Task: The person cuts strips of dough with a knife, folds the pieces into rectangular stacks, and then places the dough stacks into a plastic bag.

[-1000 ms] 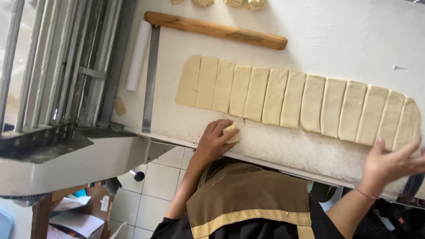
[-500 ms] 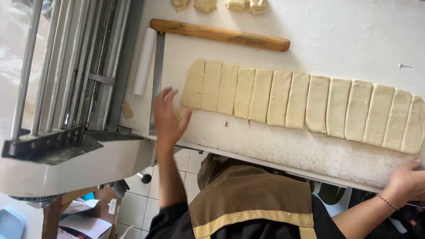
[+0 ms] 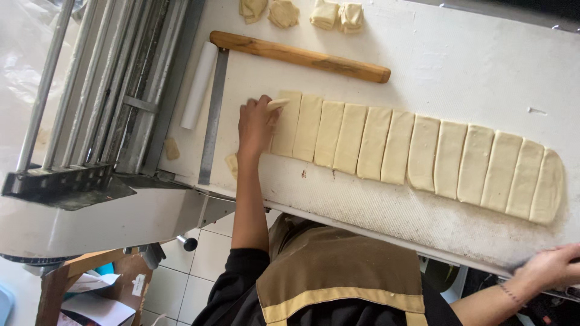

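A long row of several pale dough strips (image 3: 417, 154) lies across the floured white worktop (image 3: 483, 66). My left hand (image 3: 255, 124) rests on the leftmost strip and pinches its upper end (image 3: 279, 104), lifting it a little. My right hand (image 3: 553, 267) sits at the worktop's near right edge, fingers curled on the rim, with no dough in it. A wooden rolling pin (image 3: 300, 56) lies above the row.
Several folded dough pieces (image 3: 302, 12) sit at the far edge. A white roller (image 3: 199, 84) and metal strip (image 3: 214, 115) border the worktop's left end, beside a dough sheeter machine (image 3: 90, 121). A small dough scrap (image 3: 232, 164) lies near my left wrist.
My left hand moved from the near edge up and onto the leftmost strip and took hold of its end. My right hand slid down to the worktop's near right edge.
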